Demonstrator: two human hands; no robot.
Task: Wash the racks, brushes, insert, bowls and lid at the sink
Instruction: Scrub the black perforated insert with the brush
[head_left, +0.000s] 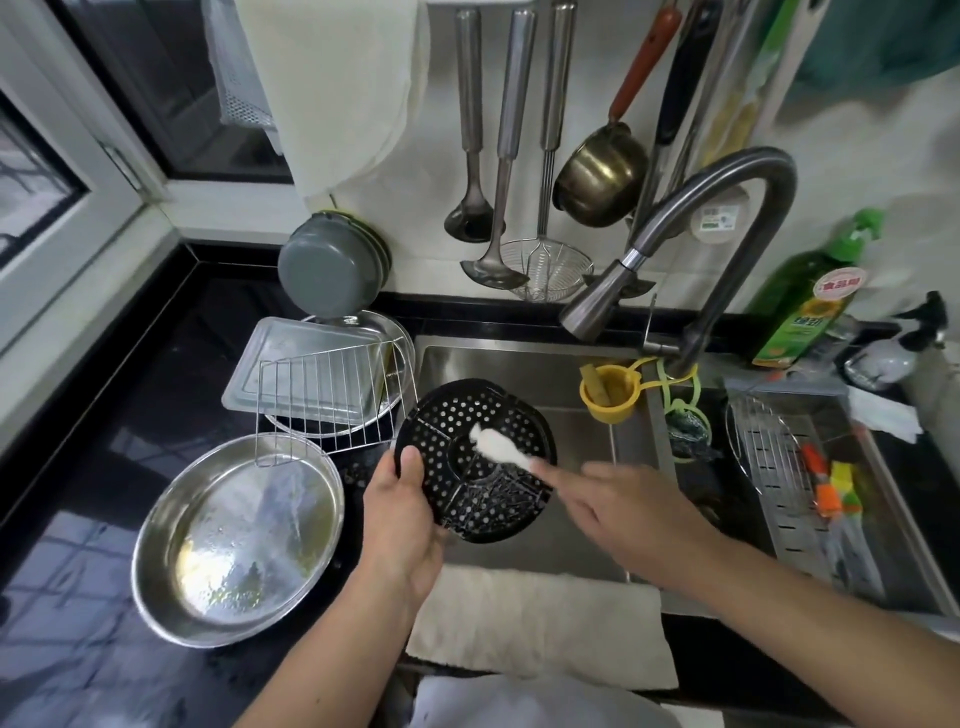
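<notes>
The left hand holds the black insert over the sink, mid-frame. The right hand grips a white brush, scrubbing it. A bowl and rack wait lower left, maybe done.

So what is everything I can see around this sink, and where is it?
perforated insert: one, black, held over the sink
white brush: one, blurred, on the insert
sink: one, steel, centre
tap: one, grey, behind the sink
large bowl: one, steel, left counter
wire rack: one, steel, leaning over the tray at left
tray: one, steel, left counter
grey pots: stacked, by the back wall
ladles and skimmer: hung on the wall
small saucepan: one, brassy, hung
yellow funnel: one, at the sink's right edge
green bottle: one, right
drain basket: steel, right, holding coloured brushes
cloth: white, on the sink's front edge
left hand: grips the insert's edge
right hand: holds the brush
</notes>
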